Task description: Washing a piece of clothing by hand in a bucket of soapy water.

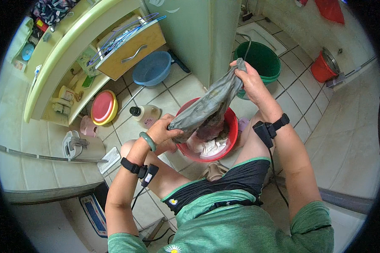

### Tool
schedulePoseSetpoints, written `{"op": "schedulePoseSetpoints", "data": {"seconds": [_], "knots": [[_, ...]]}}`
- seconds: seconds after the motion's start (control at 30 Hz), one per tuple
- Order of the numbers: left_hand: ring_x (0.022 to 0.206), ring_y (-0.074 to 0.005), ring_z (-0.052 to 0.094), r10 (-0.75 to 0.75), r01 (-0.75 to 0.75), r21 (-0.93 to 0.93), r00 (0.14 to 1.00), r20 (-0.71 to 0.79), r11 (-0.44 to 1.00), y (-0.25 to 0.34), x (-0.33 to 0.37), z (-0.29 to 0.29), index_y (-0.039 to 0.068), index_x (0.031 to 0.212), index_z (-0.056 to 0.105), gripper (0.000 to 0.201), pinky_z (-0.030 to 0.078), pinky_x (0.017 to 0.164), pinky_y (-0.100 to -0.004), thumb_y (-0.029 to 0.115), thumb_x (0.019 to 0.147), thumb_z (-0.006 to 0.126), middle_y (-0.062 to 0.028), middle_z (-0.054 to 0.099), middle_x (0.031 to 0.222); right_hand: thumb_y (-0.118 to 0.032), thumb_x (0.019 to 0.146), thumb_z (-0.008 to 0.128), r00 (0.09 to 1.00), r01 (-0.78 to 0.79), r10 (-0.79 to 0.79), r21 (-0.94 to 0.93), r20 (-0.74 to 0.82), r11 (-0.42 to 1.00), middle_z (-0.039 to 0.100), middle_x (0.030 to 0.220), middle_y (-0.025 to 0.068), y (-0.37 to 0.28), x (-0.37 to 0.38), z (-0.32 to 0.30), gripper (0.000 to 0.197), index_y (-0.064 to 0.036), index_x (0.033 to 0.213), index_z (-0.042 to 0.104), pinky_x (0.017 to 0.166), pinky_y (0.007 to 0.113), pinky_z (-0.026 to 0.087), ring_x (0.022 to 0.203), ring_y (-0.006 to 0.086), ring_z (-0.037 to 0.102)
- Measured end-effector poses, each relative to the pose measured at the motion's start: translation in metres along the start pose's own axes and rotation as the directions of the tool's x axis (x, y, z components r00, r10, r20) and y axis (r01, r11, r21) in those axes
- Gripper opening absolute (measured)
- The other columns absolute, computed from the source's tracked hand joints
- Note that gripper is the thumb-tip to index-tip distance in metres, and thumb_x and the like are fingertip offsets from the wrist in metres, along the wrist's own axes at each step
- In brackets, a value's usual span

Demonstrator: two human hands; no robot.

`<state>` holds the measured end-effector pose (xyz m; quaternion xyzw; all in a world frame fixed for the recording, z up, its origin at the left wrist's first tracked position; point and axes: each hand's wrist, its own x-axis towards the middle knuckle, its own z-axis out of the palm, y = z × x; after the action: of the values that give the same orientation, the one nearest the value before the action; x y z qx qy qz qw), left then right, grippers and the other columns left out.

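Observation:
A wet-looking grey cloth garment (213, 101) is stretched on a slant between my two hands, above a red basin (231, 141). My left hand (161, 130) pinches its lower left end. Higher up and to the right, my right hand (250, 80) grips the bunched upper end. Down in the basin lie a white cloth (212, 147) and darker wet laundry (211, 128), partly hidden by the grey garment. The basin stands on the floor between my legs.
A bottle with a black cap (145, 115) stands left of the basin. Beyond are a blue basin (153, 68), a green bucket (264, 59) with a hose in it, and a small red bucket (323, 69). A drawer (131, 50) juts out at upper left, hangers on it. Cables hang from both wrist straps.

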<state>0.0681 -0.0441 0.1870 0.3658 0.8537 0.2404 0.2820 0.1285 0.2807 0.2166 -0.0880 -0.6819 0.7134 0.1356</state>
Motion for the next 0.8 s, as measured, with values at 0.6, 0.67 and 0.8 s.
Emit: {"op": "schedulePoseSetpoints", "data": {"seconds": [0.6, 0.67, 0.8], "knots": [[0.074, -0.016, 0.06, -0.064, 0.057, -0.267, 0.998, -0.019, 0.962, -0.045, -0.007, -0.005, 0.004, 0.099, 0.062, 0.026, 0.048, 0.07, -0.0285, 0.016, 0.076, 0.064, -0.0059, 0.066, 0.083, -0.016, 0.085, 0.053, 0.932, 0.173, 0.021, -0.494, 0.363, 0.852, 0.056, 0.084, 0.0039, -0.009, -0.024, 0.003, 0.017, -0.0019, 0.095, 0.054, 0.069, 0.026, 0.043, 0.078, 0.0114, 0.052], [0.08, -0.0142, 0.06, -0.086, -0.06, -0.698, 0.981, -0.172, 0.714, -0.036, -0.005, -0.022, 0.003, 0.105, 0.059, 0.028, 0.048, 0.075, -0.0285, 0.013, 0.079, 0.061, -0.0029, 0.064, 0.091, -0.015, 0.088, 0.051, 0.939, 0.099, 0.076, -0.475, 0.336, 0.874, 0.053, 0.087, -0.0022, -0.022, -0.025, -0.002, 0.016, -0.0028, 0.098, 0.053, 0.07, 0.024, 0.042, 0.081, 0.006, 0.048], [0.1, -0.0174, 0.056, -0.067, -0.244, -0.95, 0.963, -0.261, 0.195, 0.028, -0.016, -0.049, 0.003, 0.121, 0.047, 0.038, 0.046, 0.085, -0.0321, 0.011, 0.084, 0.05, -0.007, 0.057, 0.111, -0.019, 0.09, 0.052, 0.951, -0.023, 0.088, -0.214, 0.295, 0.976, 0.054, 0.09, -0.0027, -0.047, -0.031, 0.0, 0.018, -0.0065, 0.104, 0.053, 0.077, 0.023, 0.041, 0.085, 0.0054, 0.048]]}}
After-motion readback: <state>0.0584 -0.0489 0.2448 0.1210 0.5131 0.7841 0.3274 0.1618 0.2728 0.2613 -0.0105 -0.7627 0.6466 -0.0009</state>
